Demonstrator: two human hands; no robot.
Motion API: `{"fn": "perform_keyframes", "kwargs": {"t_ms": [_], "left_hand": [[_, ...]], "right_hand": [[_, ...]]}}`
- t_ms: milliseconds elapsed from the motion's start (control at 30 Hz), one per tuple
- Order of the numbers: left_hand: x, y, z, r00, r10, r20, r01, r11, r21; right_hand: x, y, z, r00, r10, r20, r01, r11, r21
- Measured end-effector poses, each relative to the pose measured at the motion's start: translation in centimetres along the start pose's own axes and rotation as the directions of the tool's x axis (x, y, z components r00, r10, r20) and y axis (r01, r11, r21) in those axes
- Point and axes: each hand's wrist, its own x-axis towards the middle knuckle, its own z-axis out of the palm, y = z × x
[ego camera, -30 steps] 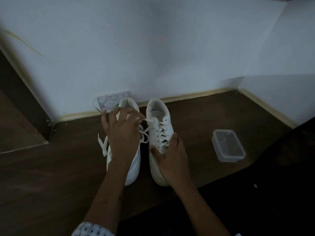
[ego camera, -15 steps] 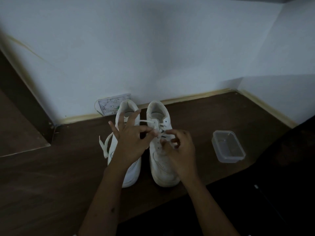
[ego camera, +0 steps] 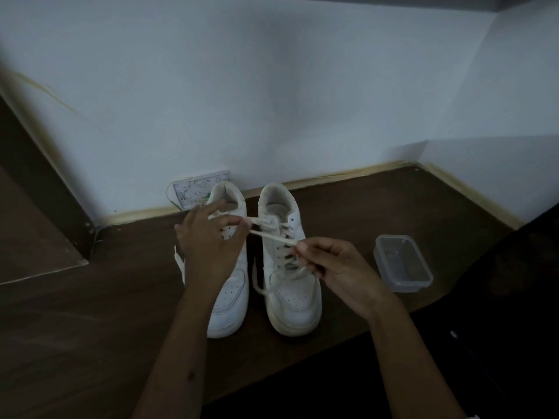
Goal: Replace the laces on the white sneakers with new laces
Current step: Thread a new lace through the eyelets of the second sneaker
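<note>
A dark brown wooden table (ego camera: pixel 90 328) runs up to a pale wall with a light strip along its back edge. On it stand two white sneakers side by side, toes toward the person: the left sneaker (ego camera: pixel 230 297) and the right sneaker (ego camera: pixel 295 300), close but not touching. To their right, apart from them, sits a clear plastic container (ego camera: pixel 403 263), and a patterned card (ego camera: pixel 199 193) leans at the wall behind the left sneaker
</note>
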Motion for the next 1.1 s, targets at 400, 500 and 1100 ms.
{"fn": "perform_keyframes", "kwargs": {"t_ms": [400,500,1100], "left_hand": [[-1.7,3.1,2.1,0.940,0.283,0.191,-0.224,0.933,-0.282],[-0.7,1.7,1.2,0.954,0.269,0.133,-0.245,0.954,-0.173],[-1.5,2.8,3.9,0.929,0.369,0.009,-0.362,0.917,-0.170]], "right_hand": [[0.0,-0.4,-0.5,0.995,-0.088,-0.040,0.080,0.984,-0.157],[-0.2,-0.7,-1.5,0.998,-0.041,-0.048,0.034,0.988,-0.149],[0.5,-0.5,-2.1,0.991,-0.109,-0.082,0.081,0.952,-0.295]]}}
